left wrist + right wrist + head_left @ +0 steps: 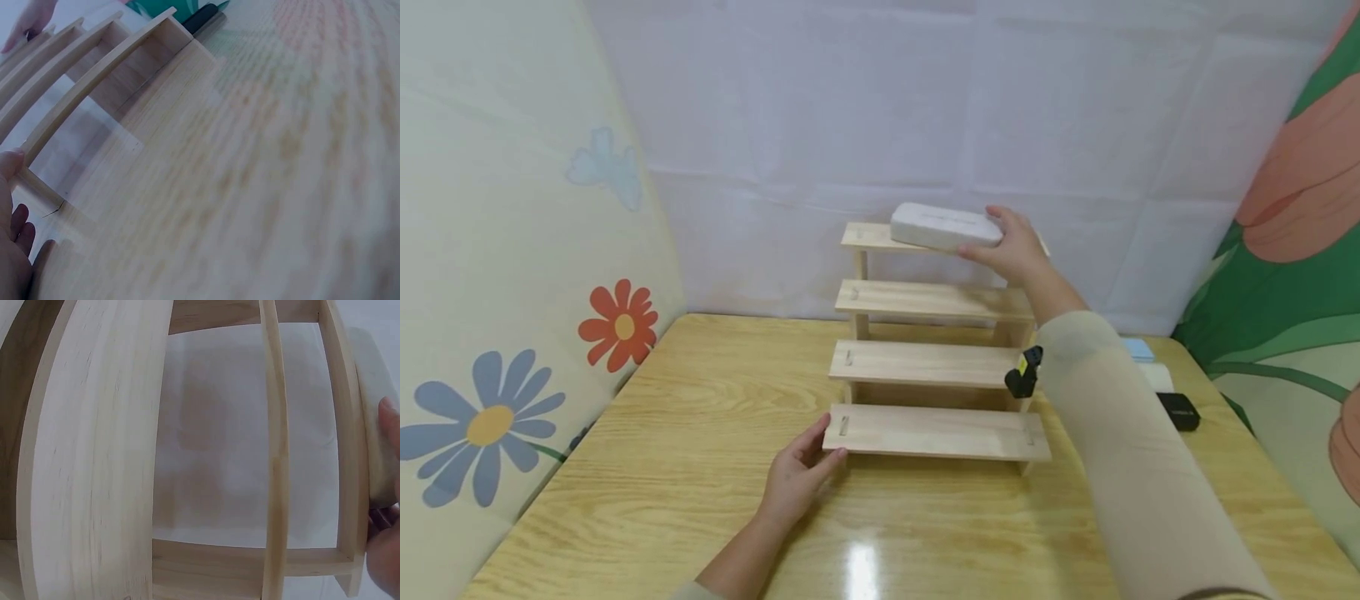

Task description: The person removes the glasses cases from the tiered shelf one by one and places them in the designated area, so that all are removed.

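A light wooden stepped display rack [925, 367] with several shelves stands on the table. On its top shelf lies a white rounded-edge case [943, 225], with faint lettering on its upper face. My right hand [1011, 246] grips the case's right end, thumb along the front and fingers over the back. In the right wrist view the case [375, 425] rests against the shelf's edge, partly cut off by the frame. My left hand [797, 475] holds the front left corner of the lowest shelf, and its thumb [11, 164] shows at that corner in the left wrist view.
Right of the rack, partly behind my right sleeve, are a black box [1178, 412], a white item [1161, 377] and a light blue item [1138, 350] on the wooden table [715, 400]. A white cloth backdrop [760, 167] hangs behind, with flower-printed panels at both sides.
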Motion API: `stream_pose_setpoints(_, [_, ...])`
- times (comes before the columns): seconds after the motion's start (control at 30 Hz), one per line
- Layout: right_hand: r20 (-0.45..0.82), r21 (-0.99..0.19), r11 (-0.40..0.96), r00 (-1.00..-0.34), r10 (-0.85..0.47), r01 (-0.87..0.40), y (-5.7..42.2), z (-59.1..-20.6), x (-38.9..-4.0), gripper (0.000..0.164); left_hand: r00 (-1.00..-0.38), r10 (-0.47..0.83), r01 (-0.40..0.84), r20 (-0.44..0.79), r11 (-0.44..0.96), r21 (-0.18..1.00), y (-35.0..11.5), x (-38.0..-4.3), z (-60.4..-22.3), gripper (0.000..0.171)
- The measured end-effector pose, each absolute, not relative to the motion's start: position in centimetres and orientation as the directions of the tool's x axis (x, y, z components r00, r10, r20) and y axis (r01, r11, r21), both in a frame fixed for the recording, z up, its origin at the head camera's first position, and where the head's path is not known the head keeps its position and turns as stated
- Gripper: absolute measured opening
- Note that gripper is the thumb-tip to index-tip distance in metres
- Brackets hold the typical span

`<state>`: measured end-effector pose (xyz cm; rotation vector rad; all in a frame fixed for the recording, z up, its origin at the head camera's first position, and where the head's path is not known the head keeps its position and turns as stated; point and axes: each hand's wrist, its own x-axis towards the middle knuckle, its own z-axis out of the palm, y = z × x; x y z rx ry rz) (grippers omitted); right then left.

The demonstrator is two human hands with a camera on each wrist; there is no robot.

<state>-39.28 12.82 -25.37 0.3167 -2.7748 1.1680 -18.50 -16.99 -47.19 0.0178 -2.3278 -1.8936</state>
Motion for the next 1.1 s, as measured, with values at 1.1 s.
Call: stream_pose_setpoints(1.1, [0.261,-0.714,0.665,-0.965,-0.041,-0.221,11.5,-25.8,-38.3,0.089,-0.99,-0.099,0.079,0.1,0.202,0.976,-16.7,-18.6,-47.0,0.061])
